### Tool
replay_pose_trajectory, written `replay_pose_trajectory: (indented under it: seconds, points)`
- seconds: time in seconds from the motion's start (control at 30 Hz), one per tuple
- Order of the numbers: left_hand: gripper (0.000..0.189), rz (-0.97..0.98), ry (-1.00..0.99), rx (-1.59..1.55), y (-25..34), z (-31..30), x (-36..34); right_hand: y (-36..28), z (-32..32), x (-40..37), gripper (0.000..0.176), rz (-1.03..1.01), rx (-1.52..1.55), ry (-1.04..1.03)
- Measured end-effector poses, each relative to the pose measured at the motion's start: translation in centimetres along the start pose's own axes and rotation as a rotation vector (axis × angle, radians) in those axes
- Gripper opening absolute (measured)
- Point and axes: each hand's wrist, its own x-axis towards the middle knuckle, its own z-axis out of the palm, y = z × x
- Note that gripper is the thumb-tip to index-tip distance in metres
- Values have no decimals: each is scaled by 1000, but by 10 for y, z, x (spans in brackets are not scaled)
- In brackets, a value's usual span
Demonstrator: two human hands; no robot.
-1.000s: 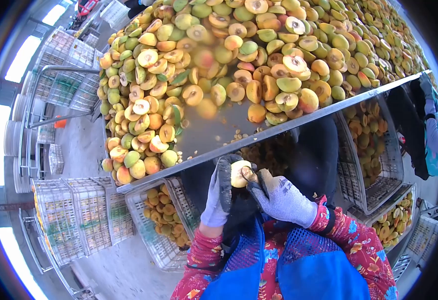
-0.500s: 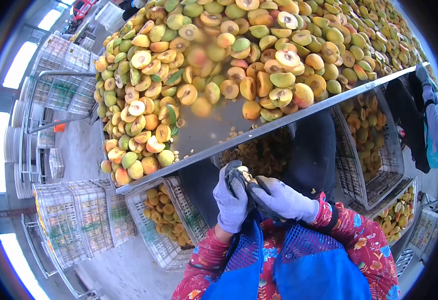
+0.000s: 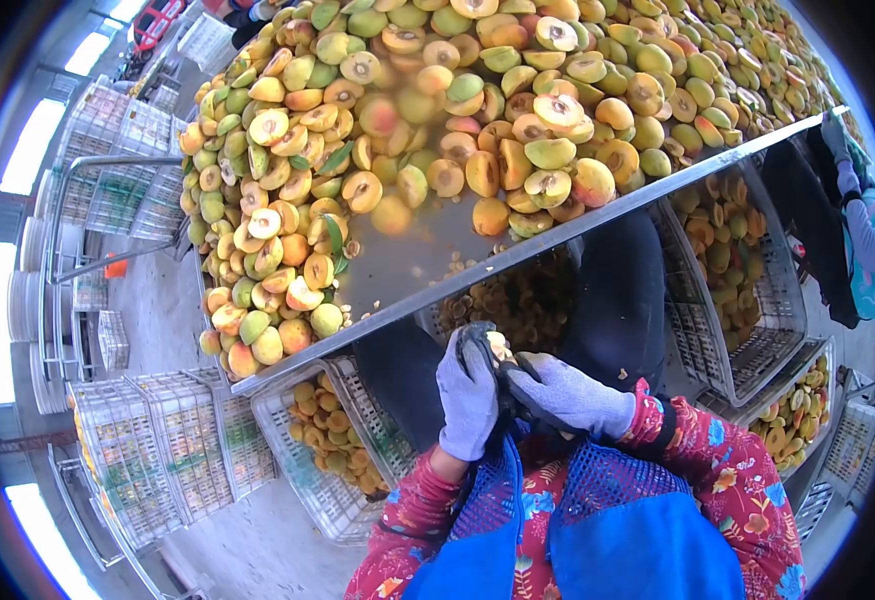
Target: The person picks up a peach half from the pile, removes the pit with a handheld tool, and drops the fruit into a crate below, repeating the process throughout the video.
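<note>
In front of my chest, below the table edge, my two gloved hands meet. My left hand (image 3: 469, 392), in a grey glove with dark fingers, is wrapped round a small cream-coloured piece of fruit (image 3: 499, 346), mostly hidden by the fingers. Against it, from the right, come the closed fingers of my right hand (image 3: 570, 392); what they grip, if anything, I cannot make out. Under the hands, between dark-clad knees, is a container of cut fruit pieces (image 3: 528, 297). A heap of halved yellow-green peaches (image 3: 548, 155) lies on the metal table (image 3: 413, 250).
The table's metal rim (image 3: 408, 307) runs diagonally ahead of me. Crates of fruit stand left (image 3: 276, 425) and right (image 3: 793, 350) of my legs. Stacked crates (image 3: 163, 450) are further left. Another person's sleeve (image 3: 863, 235) shows at far right.
The view has shifted slightly. My left fingers have turned a little, and more of the cream-coloured piece shows between the hands. The right hand stays nearly in place.
</note>
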Motion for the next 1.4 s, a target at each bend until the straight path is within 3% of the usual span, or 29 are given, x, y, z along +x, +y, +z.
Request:
replay_pose_trajectory:
  seconds: [0.03,0.13,0.17,0.27,0.37,0.43,0.47,0.53,0.63,0.73,0.8,0.87,0.93,1.0,1.03,1.13,1.2,1.27,1.37,1.4]
  points:
    - [22,-17,26,10,2,2,-3,19,8,5,38,-93,134,32]
    - [34,314,75,-20,-10,5,-10,-2,-1,-11,36,140,627,-253]
    - [34,241,36,-203,-4,3,-11,-8,-4,-13,35,249,736,-300]
    - [35,296,-140,-217,-9,-4,0,-13,-14,-18,38,343,1034,-481]
    - [37,201,-272,-246,-6,-8,4,9,-16,-6,38,494,1502,-859]
    - [39,89,-274,-194,-7,-7,2,5,-15,-13,38,405,1250,-648]
    - [39,132,-268,-212,-13,-6,1,2,-15,-15,38,361,1120,-547]
    - [40,226,-258,-241,-32,-3,3,4,-15,-13,39,407,1323,-659]
    - [43,113,-301,-457,-19,0,2,19,-11,-5,37,489,1719,-910]
    - [44,76,-327,-576,-17,1,1,23,-13,-5,42,523,1791,-988]
    - [44,238,-363,-488,-19,-2,4,24,-11,-5,42,456,1767,-1064]
    - [44,281,-378,-508,-9,-4,5,26,-9,-7,42,387,1750,-1130]
    - [44,285,-373,-528,4,-7,10,23,-9,-8,42,356,1665,-969]
    - [43,121,-133,-561,4,-10,9,8,-8,-9,42,329,1538,-731]
    - [42,40,-17,-577,3,-11,8,4,-8,-9,40,163,1553,-817]
    - [40,-85,359,-178,-71,-52,3,-4,-19,-11,39,117,1575,-651]
    - [39,-158,167,554,-33,-115,-9,19,-26,1,37,239,1569,-644]
    - [40,-306,301,1230,-52,-147,-24,28,-30,10,36,382,1595,-576]
    - [42,134,541,1499,-60,-174,11,37,-29,19,32,357,1564,-526]
    - [41,112,489,1358,-42,-169,33,38,-30,20,31,357,1564,-509]
